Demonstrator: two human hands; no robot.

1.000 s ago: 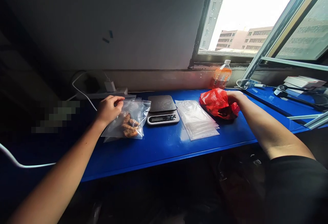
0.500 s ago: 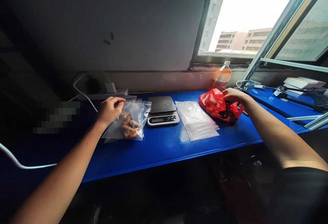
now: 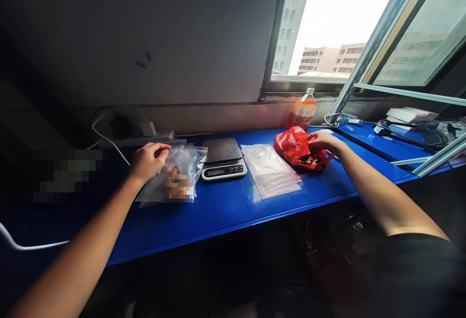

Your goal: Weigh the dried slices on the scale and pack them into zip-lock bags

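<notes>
My left hand (image 3: 149, 160) is closed, thumb and fingers pinching the top edge of a clear zip bag (image 3: 198, 162). Inside that bag are brown, knobbly pieces (image 3: 174, 178), partly blurred out; other clear bags lie under it. A kitchen scale (image 3: 224, 158) with a dark square pan stands just right of the bag, nothing on its pan. Over at the right, my right hand (image 3: 322, 142) has its fingers closed at the rim of a red plastic bag (image 3: 291, 145). The red bag gapes toward me, showing brown pieces (image 3: 311, 159). The right fingertips are partly hidden.
A stack of flat clear bags (image 3: 271, 172) lies between scale and red bag on the blue table (image 3: 204, 228). Behind stand an orange drink bottle (image 3: 305, 108) and, leftward, a power strip (image 3: 163, 136) with a white cable. A metal frame (image 3: 364, 41) rises at the right.
The red bag's mouth has opened wider and more of its brown contents show. My left hand keeps its hold on the zip bag. The whole view has shifted slightly.
</notes>
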